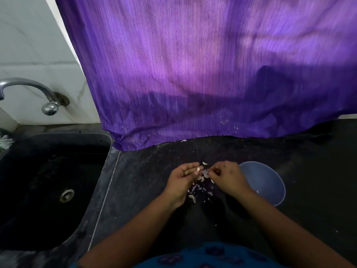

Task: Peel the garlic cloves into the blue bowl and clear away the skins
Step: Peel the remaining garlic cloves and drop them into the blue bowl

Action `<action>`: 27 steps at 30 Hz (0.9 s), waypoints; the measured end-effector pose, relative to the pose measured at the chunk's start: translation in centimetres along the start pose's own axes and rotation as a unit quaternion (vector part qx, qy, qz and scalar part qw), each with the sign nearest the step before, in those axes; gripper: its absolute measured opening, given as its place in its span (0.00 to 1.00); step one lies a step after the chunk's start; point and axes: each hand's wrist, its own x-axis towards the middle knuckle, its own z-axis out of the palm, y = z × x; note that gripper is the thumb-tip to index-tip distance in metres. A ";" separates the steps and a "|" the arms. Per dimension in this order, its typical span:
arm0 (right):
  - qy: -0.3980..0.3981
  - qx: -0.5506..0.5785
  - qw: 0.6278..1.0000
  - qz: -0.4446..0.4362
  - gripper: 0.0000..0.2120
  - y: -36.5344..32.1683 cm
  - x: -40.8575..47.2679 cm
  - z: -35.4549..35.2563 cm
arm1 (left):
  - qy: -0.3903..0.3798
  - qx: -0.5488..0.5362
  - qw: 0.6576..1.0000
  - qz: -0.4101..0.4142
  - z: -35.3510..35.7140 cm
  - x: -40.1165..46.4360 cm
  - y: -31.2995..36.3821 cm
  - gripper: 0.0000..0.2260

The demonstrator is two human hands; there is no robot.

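My left hand (183, 179) pinches a small pale garlic clove (198, 169) at its fingertips, palm turned up. Just to its right, my right hand (227, 176) has its fingers curled toward that clove, seemingly pinching a bit of skin; what it holds is too small to make out. Below and between the hands lies a scatter of garlic skins and cloves (199, 187) on the dark counter. The blue bowl (267, 182) stands right of my right hand, partly hidden by the wrist; its contents cannot be made out.
A dark sink (48, 182) with a metal drain sits left of the counter (146, 180), under a chrome tap (29, 88). A purple curtain (202, 74) hangs behind, its hem resting on the counter's far edge.
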 end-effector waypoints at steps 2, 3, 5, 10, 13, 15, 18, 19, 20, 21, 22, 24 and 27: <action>-0.001 -0.015 1.000 0.004 0.09 -0.2 -0.1 0.0 | 0.004 0.004 1.000 0.004 -0.1 0.0 -0.1 0.10; -0.003 -0.010 1.000 0.015 0.08 -0.1 -0.1 0.0 | 0.005 0.006 1.000 0.006 -0.1 0.0 -0.2 0.10; -0.002 0.002 0.999 0.033 0.07 0.0 -0.1 0.1 | 0.008 0.014 1.000 0.012 -0.2 0.1 -0.3 0.10; 0.031 0.073 0.997 -0.023 0.11 0.4 -0.1 0.4 | 0.022 0.032 0.999 0.024 0.0 0.0 -0.5 0.07; 0.025 0.102 0.994 -0.039 0.11 0.4 0.1 0.5 | 0.025 0.052 0.998 0.030 -0.1 -0.1 -0.3 0.06; 0.014 0.127 0.992 -0.006 0.14 0.3 0.3 0.6 | 0.026 0.056 0.998 0.032 -0.1 -0.1 -0.2 0.07; -0.014 0.220 0.974 0.048 0.10 0.0 0.5 0.5 | 0.023 0.072 0.996 0.046 -0.1 -0.2 -0.2 0.06; -0.024 0.247 0.967 0.053 0.06 -0.1 0.4 0.5 | 0.021 0.082 0.995 0.053 -0.1 -0.3 -0.2 0.06; -0.036 0.265 0.962 0.054 0.04 -0.2 0.3 0.5 | 0.020 0.093 0.994 0.060 -0.1 -0.3 -0.2 0.06; -0.045 0.283 0.957 0.054 0.04 -0.4 0.3 0.5 | 0.020 0.101 0.992 0.067 0.0 -0.4 -0.1 0.06; -0.045 0.298 0.952 0.059 0.05 -0.5 0.2 0.5 | 0.021 0.107 0.991 0.072 0.0 -0.4 -0.1 0.06; -0.033 0.313 0.946 0.073 0.05 -0.5 0.2 0.5 | 0.027 0.110 0.991 0.074 0.0 -0.4 0.0 0.05; -0.027 0.330 0.940 0.084 0.04 -0.5 0.2 0.5 | 0.036 0.101 0.992 0.064 0.1 -0.4 0.1 0.05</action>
